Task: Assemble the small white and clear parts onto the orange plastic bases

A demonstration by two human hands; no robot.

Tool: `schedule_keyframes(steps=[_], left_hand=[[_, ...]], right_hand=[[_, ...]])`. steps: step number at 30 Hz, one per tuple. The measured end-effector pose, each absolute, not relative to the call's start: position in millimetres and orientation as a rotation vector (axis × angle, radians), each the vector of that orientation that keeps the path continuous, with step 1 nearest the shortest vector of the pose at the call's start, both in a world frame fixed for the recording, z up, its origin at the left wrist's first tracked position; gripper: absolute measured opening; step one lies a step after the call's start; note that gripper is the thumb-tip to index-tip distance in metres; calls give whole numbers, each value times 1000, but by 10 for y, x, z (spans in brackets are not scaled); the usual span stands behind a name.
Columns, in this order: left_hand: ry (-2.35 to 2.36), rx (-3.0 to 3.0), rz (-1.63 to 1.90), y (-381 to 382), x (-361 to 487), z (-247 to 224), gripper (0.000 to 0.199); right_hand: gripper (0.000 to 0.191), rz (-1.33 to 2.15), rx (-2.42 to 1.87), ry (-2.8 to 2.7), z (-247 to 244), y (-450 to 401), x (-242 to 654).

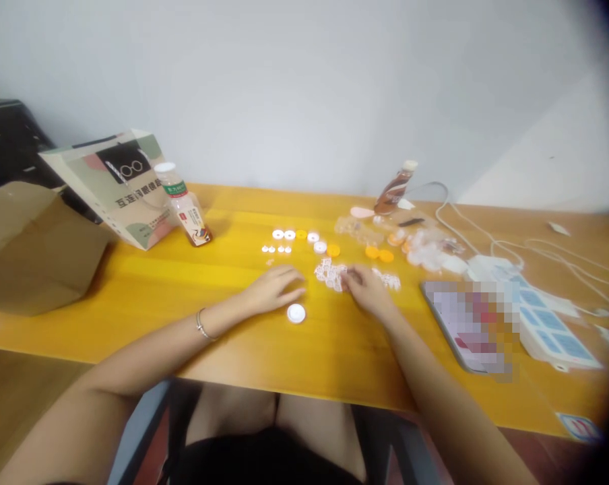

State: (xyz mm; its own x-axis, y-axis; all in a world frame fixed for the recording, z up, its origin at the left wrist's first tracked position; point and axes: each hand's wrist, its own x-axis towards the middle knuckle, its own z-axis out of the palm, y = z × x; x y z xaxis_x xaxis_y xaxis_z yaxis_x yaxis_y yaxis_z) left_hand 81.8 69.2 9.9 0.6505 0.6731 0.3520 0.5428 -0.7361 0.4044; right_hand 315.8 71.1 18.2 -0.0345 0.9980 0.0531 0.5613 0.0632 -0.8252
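The right hand point(368, 288) has its fingertips at the edge of a pile of small clear plastic pieces point(329, 275); whether it pinches one, I cannot tell. The left hand point(274, 289) is open, fingers loosely bent, just beyond a white disc point(296, 313) on the wooden table point(254, 350). Past them sit four small white pegs point(281, 249) and white and orange discs point(333, 250). Farther out stand a labelled drink bottle point(187, 214) at left and a cola-coloured one point(393, 193) at right.
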Motion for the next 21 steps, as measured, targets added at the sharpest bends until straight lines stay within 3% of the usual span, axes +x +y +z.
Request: schedule_keyframes(steps=[8,21], left_hand=[[1019,2648,749,1125,1249,42,22],[1209,2625,551,1181,1410,33,14]], right_hand=[[22,1069,-1384,-1464,61,660,2969],[21,1077,-1394,-1456,19,692,2967]])
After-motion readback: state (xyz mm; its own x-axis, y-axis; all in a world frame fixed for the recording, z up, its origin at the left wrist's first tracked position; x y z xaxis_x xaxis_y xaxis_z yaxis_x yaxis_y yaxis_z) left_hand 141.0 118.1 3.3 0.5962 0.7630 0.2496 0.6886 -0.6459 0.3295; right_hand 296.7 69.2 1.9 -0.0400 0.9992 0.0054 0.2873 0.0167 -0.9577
